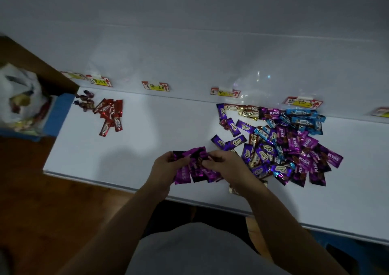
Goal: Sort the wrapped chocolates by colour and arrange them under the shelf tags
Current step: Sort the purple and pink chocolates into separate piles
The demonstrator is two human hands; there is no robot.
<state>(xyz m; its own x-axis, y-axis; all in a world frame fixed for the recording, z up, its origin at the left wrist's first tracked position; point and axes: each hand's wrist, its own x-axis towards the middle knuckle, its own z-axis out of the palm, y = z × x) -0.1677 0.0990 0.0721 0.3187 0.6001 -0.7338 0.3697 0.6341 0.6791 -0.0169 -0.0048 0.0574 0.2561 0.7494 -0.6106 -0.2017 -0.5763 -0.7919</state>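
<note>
Bag (19, 98): white plastic, at 9 o'clock of the view, off the left end of the shelf, wrapped sweets showing inside
Shelf (147, 138): white and flat, running from 9 to 3 o'clock under everything else
Twists (84, 101): a few dark twist-wrapped sweets at the shelf's far left corner, at 9 o'clock of the reds
Reds (109, 114): red bars in a loose cluster, at 6 o'clock of the leftmost full tag
Tags (155, 86): handwritten slips with red arrows, spaced along the back edge at 12 o'clock of the sweets
Left hand (166, 167): fingers curled round the bunch, grasping its left side, above the near edge
Bunch (193, 167): purple KISS wrappers fanned out, held between both hands
Right hand (223, 165): at 3 o'clock of the bunch, fingertips pinching its upper right
Pile (284, 148): mixed purple, blue and gold bars heaped at 3 o'clock of the right hand
Blues (305, 119): blue bars gathered at the pile's 1 o'clock, just below a tag
</note>
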